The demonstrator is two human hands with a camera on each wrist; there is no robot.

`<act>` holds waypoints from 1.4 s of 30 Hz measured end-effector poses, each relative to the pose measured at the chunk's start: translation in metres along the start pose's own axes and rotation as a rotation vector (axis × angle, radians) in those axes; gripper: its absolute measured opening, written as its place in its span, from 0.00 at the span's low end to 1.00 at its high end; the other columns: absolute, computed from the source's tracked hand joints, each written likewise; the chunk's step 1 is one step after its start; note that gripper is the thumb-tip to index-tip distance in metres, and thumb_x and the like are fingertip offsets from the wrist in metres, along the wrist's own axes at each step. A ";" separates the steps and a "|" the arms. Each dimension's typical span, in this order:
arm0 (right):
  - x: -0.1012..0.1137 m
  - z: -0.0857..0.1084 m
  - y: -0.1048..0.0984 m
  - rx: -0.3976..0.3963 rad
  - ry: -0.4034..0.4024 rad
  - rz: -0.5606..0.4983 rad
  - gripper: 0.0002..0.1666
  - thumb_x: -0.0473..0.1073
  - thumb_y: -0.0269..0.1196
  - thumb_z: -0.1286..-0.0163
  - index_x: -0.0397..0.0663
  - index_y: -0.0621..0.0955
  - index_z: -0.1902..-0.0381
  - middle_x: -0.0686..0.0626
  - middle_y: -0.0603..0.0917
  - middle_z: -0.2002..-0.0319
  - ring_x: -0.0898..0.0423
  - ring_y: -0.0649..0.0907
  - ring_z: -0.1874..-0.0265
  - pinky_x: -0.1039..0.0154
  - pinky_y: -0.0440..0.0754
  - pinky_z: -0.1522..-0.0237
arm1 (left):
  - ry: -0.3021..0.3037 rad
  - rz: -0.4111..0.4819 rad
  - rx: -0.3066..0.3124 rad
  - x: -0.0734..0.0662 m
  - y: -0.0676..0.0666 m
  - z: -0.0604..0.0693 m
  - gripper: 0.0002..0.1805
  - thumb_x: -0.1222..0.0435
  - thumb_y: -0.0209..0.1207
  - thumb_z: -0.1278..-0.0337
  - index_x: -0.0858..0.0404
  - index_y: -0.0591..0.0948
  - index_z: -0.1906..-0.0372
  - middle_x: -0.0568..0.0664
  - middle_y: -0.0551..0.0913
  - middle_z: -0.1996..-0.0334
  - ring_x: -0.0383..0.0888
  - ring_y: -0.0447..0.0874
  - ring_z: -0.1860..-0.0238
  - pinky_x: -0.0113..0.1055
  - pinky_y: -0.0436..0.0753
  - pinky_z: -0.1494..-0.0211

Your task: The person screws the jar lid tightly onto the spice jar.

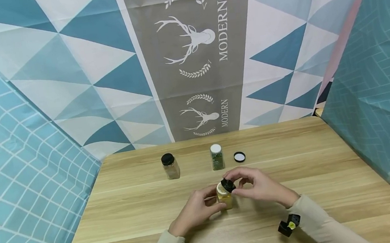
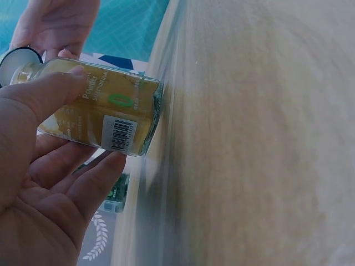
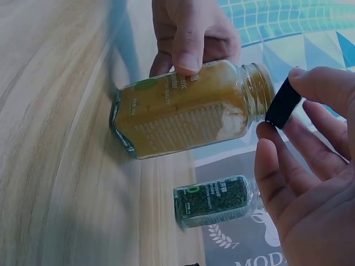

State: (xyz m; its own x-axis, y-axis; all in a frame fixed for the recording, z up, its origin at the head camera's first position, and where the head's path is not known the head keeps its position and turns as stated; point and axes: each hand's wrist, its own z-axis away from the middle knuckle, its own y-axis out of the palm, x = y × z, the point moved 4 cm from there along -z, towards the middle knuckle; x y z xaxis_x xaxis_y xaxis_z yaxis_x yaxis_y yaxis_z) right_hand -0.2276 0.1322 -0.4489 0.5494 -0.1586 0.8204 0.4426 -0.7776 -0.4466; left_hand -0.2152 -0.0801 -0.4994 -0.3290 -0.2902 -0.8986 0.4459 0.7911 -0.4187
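My left hand [image 1: 198, 209] grips a square glass jar of yellow turmeric powder [image 1: 226, 202] between thumb and fingers, upright at the table. In the right wrist view, the jar's label [image 3: 177, 91] and threaded neck [image 3: 258, 91] show. My right hand [image 1: 260, 186] pinches a black screw lid [image 1: 228, 185] by its edge. That lid is tilted at the jar's mouth, on the right side, and does not cover it. From the left wrist view, the lid's pale inner face [image 2: 18, 64] is visible; whether the lid touches the rim, I cannot tell.
Behind the hands, on the wooden table [image 1: 129, 211], stands a jar of green herbs [image 1: 217, 159] with a white top. A black lid [image 1: 239, 156] lies to its right, pale inside up. Farther left is a black-lidded jar of brownish contents [image 1: 172, 169]. Patterned cloth [image 1: 201, 109] hangs behind.
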 end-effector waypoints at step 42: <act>0.011 -0.008 0.014 0.040 -0.137 0.216 0.16 0.37 0.71 0.32 0.53 0.88 0.47 0.48 0.83 0.40 0.52 0.83 0.41 0.62 0.88 0.47 | 0.018 -0.066 -0.005 -0.001 -0.001 0.001 0.27 0.61 0.69 0.35 0.54 0.78 0.32 0.46 0.83 0.36 0.43 0.82 0.37 0.31 0.82 0.35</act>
State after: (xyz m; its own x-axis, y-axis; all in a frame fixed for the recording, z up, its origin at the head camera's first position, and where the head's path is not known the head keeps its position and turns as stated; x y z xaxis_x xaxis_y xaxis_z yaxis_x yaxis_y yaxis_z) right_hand -0.2207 0.1152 -0.4434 0.7239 -0.2319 0.6498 0.3309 -0.7097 -0.6219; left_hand -0.2147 -0.0809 -0.4979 -0.3720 -0.3322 -0.8668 0.4186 0.7734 -0.4760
